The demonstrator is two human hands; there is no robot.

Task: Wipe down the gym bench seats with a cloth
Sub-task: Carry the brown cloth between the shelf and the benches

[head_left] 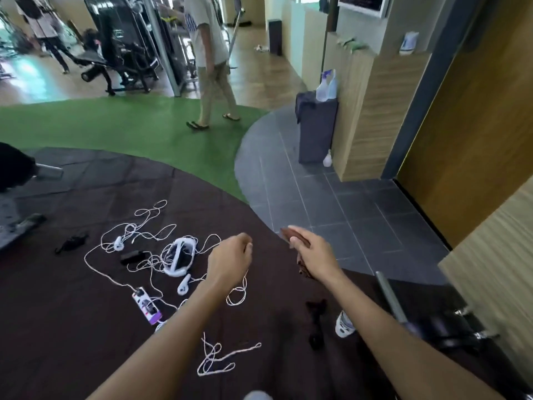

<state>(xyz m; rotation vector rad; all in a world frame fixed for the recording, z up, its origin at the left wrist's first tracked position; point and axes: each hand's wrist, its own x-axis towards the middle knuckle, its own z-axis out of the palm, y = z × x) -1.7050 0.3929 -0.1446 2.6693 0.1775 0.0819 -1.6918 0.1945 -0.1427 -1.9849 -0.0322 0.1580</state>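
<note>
My right hand (315, 256) is held out over the dark floor mat and is closed around a brown cloth (291, 234), whose ends stick out above and below the fist. My left hand (230, 259) hangs beside it with the fingers curled in and nothing visible in them. A black gym bench (115, 64) stands far off at the upper left, next to a weight machine. Part of another dark padded piece of equipment (450, 327) with a metal bar shows at the lower right.
On the mat (72, 327) lie tangled white cables (150, 226), a white headset (180, 256), a power strip (146, 306) and a white bottle (344, 324). A dark bin (315, 131) with a spray bottle (327, 85) stands by the wooden wall. A person (210, 62) walks across the green floor.
</note>
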